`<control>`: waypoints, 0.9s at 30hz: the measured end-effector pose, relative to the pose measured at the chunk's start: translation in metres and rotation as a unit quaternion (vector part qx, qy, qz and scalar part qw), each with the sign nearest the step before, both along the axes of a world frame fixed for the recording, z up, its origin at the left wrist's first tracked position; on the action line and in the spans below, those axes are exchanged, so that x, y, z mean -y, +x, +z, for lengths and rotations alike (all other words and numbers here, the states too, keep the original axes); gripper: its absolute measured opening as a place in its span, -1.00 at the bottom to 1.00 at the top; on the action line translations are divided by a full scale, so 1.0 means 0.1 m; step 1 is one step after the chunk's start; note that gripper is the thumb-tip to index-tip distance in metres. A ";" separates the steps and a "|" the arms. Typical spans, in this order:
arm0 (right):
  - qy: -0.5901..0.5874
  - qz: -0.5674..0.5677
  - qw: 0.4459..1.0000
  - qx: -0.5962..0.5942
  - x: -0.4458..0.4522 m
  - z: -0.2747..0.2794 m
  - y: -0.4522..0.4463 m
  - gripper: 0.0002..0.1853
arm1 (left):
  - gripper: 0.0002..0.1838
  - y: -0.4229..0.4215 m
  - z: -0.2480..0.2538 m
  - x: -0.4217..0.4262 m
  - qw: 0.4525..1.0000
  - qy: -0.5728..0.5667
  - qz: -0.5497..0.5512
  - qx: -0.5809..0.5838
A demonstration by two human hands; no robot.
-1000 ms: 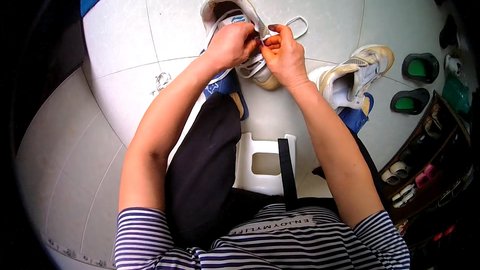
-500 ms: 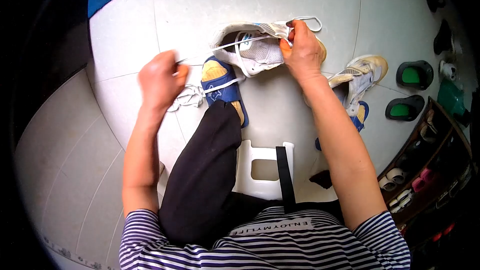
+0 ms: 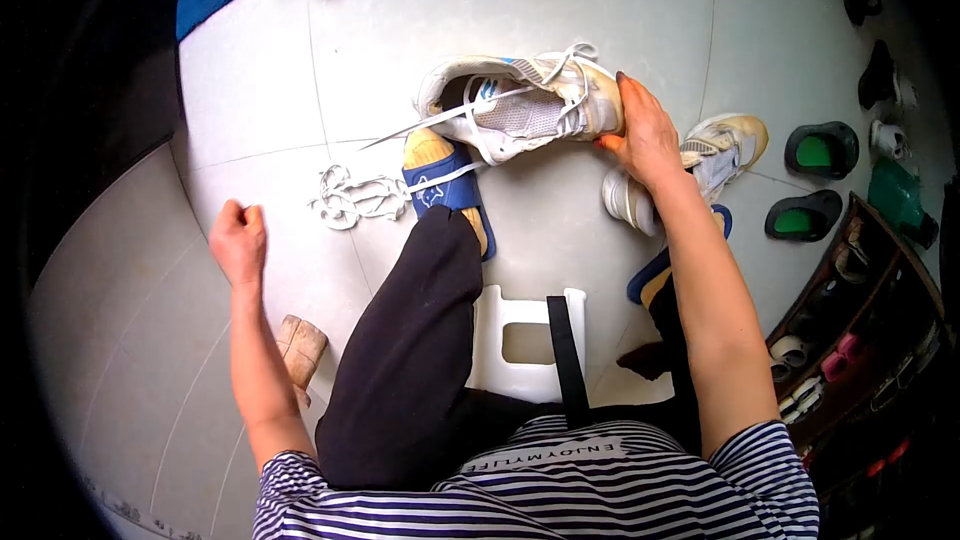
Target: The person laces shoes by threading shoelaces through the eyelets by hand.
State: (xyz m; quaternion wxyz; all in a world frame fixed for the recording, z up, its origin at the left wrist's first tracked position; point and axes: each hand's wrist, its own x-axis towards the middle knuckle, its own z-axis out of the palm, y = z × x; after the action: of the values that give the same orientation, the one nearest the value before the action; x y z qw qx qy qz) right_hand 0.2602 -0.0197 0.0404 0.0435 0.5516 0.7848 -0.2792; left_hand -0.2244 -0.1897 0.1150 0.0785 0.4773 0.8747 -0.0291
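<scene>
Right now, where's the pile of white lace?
Head view, left of centre: lace pile on the tiles, just left of the left foot's blue slipper.

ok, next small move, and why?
Probably bring the left hand to the loose lace: it's a fist off to the side, lace crosses the blue slipper and bunches on the floor, and the right hand has the shoe.

White stool, dark shoes (green inside)
</scene>
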 end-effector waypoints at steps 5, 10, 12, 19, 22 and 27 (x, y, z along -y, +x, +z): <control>0.001 0.001 1.000 0.022 -0.02 -0.04 -0.01 -0.10 | -0.73 -1.37 0.28 1.08 0.963 -0.146 0.130 -0.187; -0.003 -0.001 0.999 0.044 -0.04 -0.04 -0.03 -0.17 | -0.73 -1.82 0.76 1.44 0.882 -0.282 0.267 -0.268; -0.010 0.000 0.999 0.044 -0.08 -0.02 -0.05 -0.17 | -0.76 -2.76 0.22 2.02 0.867 -0.392 0.265 -0.156; -0.007 -0.001 1.000 0.002 -0.06 -0.06 0.02 -0.16 | -0.91 0.26 0.08 -0.42 0.970 -0.201 -0.066 0.118; 0.016 -0.006 1.000 -0.023 -0.03 -0.04 0.02 -0.17 | -0.86 1.40 0.12 -0.95 0.893 -0.038 -0.151 0.423; 0.036 -0.033 0.997 -0.065 0.07 0.00 -0.04 -0.20 | -0.71 2.29 -0.26 -1.19 0.857 0.002 -0.346 0.383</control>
State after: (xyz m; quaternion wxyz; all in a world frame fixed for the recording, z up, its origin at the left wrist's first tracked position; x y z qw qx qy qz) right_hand 0.2565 -0.0263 0.0400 -0.0366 0.5592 0.7768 -0.2874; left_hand 0.0048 -0.0709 0.0894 0.3913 0.7225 0.5544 0.1323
